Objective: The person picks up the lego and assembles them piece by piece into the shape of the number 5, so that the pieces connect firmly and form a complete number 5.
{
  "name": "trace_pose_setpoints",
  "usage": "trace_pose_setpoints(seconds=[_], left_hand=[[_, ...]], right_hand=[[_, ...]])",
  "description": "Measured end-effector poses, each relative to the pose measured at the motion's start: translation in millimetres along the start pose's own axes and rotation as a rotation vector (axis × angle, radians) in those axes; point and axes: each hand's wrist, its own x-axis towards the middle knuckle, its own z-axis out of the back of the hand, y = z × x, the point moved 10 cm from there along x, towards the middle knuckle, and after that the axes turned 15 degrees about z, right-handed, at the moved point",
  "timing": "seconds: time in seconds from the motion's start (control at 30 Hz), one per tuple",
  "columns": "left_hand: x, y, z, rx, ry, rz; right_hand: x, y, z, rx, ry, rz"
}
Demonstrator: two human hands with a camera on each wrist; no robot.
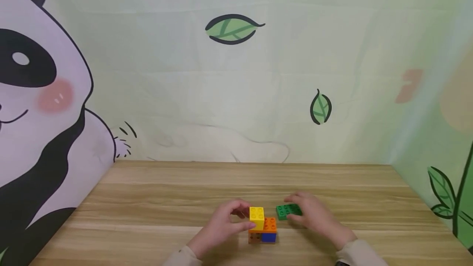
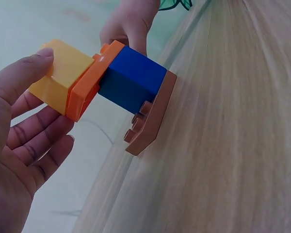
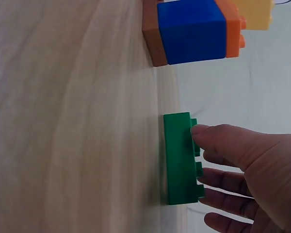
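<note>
A small stack of building bricks stands on the table. Its brown base brick (image 2: 153,119) carries a blue brick (image 2: 133,80), then a flatter orange brick (image 1: 270,225), with a yellow brick (image 1: 256,217) on top at the left. My left hand (image 1: 221,225) pinches the yellow brick, thumb on the near face and fingers behind it. Right of the stack and farther back, a green brick (image 3: 180,160) lies studs up on the table. Over it is my right hand (image 1: 318,216), its thumb tip at the studs and its other fingers loosely bent on the far side.
The wooden table (image 1: 148,200) reaches back to a pale green wall cloth (image 1: 177,93) printed with leaves. A printed panda (image 1: 74,143) covers the left side, and a printed plant (image 1: 443,192) is at the right.
</note>
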Motion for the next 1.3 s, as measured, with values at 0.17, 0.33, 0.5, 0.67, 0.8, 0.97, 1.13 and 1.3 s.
trace_pose_setpoints(seconds=[0.17,0.33,0.5,0.67,0.8,0.97,1.13,1.3], left_hand=[[0.6,-0.4,-1.7,0.011,-0.001,-0.004],[2.0,1.9,-2.9,0.019,0.007,0.018],[1.7,1.4,-3.2,0.023,0.009,0.017],[0.9,1.8,-2.9,0.028,0.003,0.015],[1.1,1.3,-2.7,0.032,0.003,0.009],[1.6,1.9,-2.2,0.034,0.005,0.018],[0.3,0.2,-1.7,0.028,0.003,0.007],[-0.2,-0.6,-1.3,0.027,0.005,0.004]], right_hand=[[2.2,1,-7,-0.03,0.031,0.045],[2.4,1,-12,-0.05,0.037,0.056],[1.5,-2,-13,-0.037,0.052,0.025],[1.1,-6,-10,0.028,0.05,-0.021],[1.3,-4,-2,0.048,0.016,-0.012],[2.0,2,8,0.042,-0.008,0.015],[3.8,6,14,0.065,-0.003,0.017],[5.1,10,21,0.063,-0.019,0.024]])
